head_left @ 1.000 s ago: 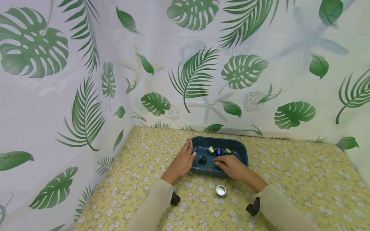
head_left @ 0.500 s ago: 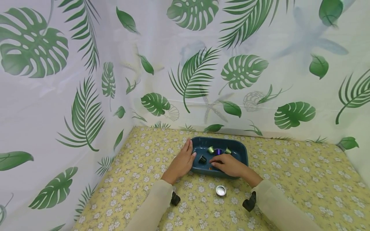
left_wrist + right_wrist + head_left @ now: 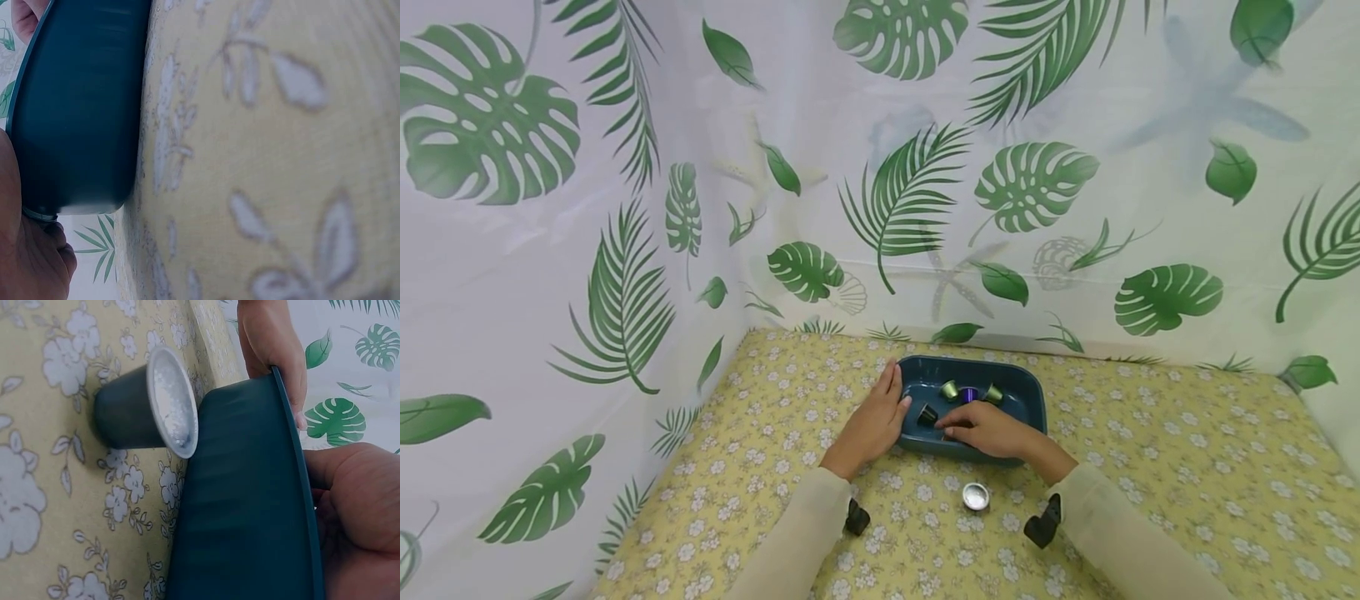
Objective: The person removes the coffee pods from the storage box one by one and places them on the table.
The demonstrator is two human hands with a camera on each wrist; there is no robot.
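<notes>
A dark blue rectangular basin (image 3: 1033, 396) rests on the cloth with several small coffee capsules inside. My left hand (image 3: 872, 421) holds the basin's left side, with fingers along the outer wall and thumb at the rim. My right hand (image 3: 992, 429) reaches over the near rim, its fingertips low inside, right at a black capsule (image 3: 928, 414) that lies tipped over. An orange capsule shows only as a sliver under the right thumb. Behind the hand lie a green capsule (image 3: 950, 390), a purple capsule (image 3: 970, 395) and another green capsule (image 3: 993, 392).
In front of the basin, a capsule with a silver lid (image 3: 975, 497) stands upright on the yellow flowered cloth (image 3: 1150, 483); the right wrist view shows its dark side (image 3: 128, 412). A leaf-patterned curtain (image 3: 1037, 275) hangs close behind and to the left.
My right hand has moved left inside the basin, from near the purple capsule to the black one. My left hand, the basin and the capsules have stayed in place.
</notes>
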